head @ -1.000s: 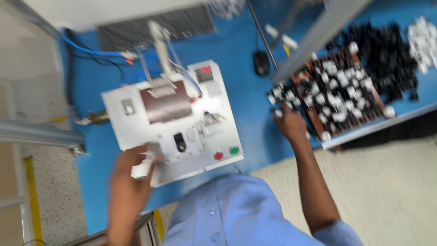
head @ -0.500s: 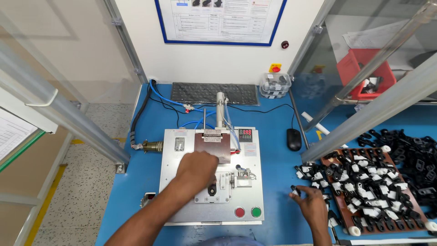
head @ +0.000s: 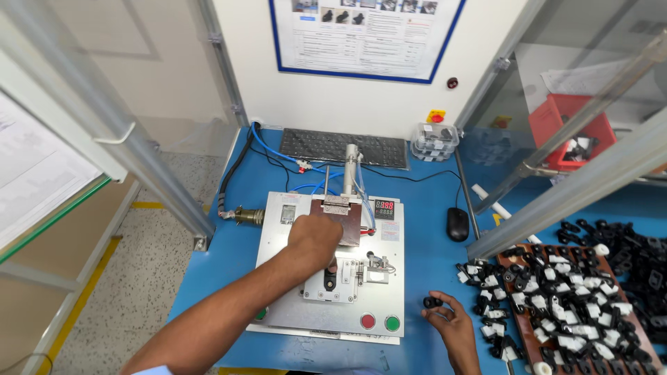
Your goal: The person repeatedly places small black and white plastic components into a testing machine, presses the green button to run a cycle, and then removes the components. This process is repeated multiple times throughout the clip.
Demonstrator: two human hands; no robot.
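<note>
Black moulded plastic, small and ring-shaped: lying as the small black part [head: 432,303] in the right hand [head: 448,323], near the front edge of the blue bench [head: 431,250], just right of the white fixture plate [head: 292,305]. Pinching the part lightly between curled fingertips, palm turned up. Likely handling as light, stiff and smooth, so prone to slipping or rolling; best taking hold across the outer rim, not by any thin tab. Pressing down with the left hand [head: 316,239] over the brown block at the middle of the plate, fingers bent; whether closing on anything underneath, not showing. Sitting just below that hand, a black piece [head: 331,281] in the fixture nest. Showing at the plate's front edge, a round red button [head: 367,321] beside a round green button [head: 392,323]; at its rear right, a small black display with red digits [head: 384,206]. Filling the right front corner of the bench, a brown tray [head: 511,253] of black and white parts. Standing at the rear edge, stacked clear boxes [head: 434,139] beside a dark keyboard [head: 333,146]. Hanging on the wall above, a white instruction sheet with a blue border [head: 365,31]; below it, a yellow-and-red stop button [head: 435,116]. Standing behind the right-hand panel, a red bin [head: 566,128].
</note>
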